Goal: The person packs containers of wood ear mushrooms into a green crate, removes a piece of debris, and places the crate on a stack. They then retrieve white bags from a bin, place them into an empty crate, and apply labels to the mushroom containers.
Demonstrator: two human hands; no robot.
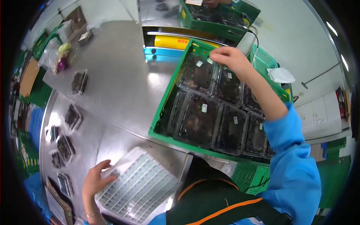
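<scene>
My left hand [96,179] holds the left edge of a stack of label sheets [137,185] covered in rows of small labels, tilted over the steel table. Over the far side of a green crate [161,109] is my right hand [228,59], its fingers pinched together; a small pale label seems to be at the fingertips. Below it, clear plastic boxes with dark contents fill the crate in rows. White labels show on several lids, among them the upper left box [195,75], the one beside it [228,87] and the large lower left box [197,120].
More clear boxes [66,148] lie along the left of the steel table [116,71]. Behind the crate are a yellow roll [170,42] and a metal machine with another green crate [221,18] on it. A white bag [281,75] rests at the right.
</scene>
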